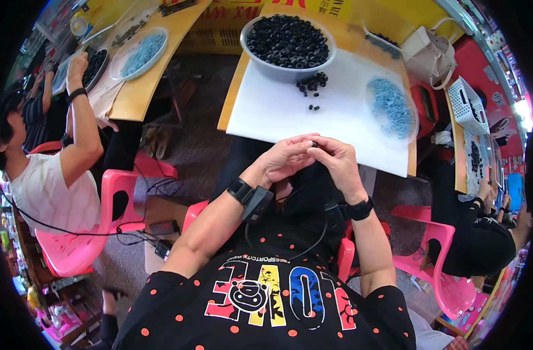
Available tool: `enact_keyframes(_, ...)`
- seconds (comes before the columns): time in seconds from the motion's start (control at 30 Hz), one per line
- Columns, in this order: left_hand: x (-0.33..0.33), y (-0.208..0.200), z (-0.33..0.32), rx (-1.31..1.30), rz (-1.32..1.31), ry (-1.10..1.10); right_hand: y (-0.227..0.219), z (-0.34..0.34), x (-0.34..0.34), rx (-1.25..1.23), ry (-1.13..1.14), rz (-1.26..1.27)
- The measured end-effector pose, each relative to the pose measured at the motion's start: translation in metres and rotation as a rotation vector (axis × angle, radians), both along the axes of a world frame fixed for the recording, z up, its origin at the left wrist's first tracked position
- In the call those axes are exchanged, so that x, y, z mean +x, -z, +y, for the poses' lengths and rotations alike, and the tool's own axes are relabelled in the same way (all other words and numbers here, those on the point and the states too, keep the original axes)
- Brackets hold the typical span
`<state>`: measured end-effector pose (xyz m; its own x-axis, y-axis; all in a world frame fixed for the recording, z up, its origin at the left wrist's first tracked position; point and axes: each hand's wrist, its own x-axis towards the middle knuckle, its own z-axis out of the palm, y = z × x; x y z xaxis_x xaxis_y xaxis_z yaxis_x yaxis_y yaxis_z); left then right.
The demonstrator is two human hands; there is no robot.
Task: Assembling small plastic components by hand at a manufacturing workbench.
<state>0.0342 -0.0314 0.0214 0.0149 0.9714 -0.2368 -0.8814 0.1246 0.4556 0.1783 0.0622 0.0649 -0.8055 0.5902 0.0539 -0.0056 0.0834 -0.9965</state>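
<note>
My left hand (285, 158) and my right hand (340, 165) meet at the near edge of the white board, fingertips pinched together. Between them is a small black piece (314, 144), mostly covered by my fingers; its exact kind cannot be made out. Beyond my hands, a pale round basin (247, 48) is heaped with black ring-like pieces (287, 41). A few similar black pieces (314, 107) lie loose on the white board (266, 111). To the right, small light-blue pieces (390, 108) are spread in a shallow clear tray (415, 125).
A white handbag (431, 55) and a white perforated basket (468, 106) stand to the right. At the left, a person (59, 181) on a pink chair (74, 248) works at another table (132, 105). Another person (474, 248) sits at the right near a pink chair (439, 265).
</note>
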Motion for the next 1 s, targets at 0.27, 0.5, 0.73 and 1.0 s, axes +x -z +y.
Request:
enact_keyframes(0.27, -0.021, -0.025, 0.011, -0.034, 0.181, 0.088, -0.049, 0.074, 0.005, -0.019, -0.27, -0.289)
enact_keyframes(0.5, -0.034, -0.008, 0.034, -0.133, 0.258, -0.27, -0.136, 0.207, -0.029, -0.211, 0.218, 0.212)
enact_keyframes(0.73, -0.048, 0.01, 0.057, -0.169, 0.624, -0.632, -0.052, 0.171, -0.056, 0.557, 0.023, -0.415)
enact_keyframes(1.0, -0.054, 0.023, 0.104, -0.251, 0.757, -0.612, 0.025, 0.169, -0.11, 0.722, 0.178, -0.349)
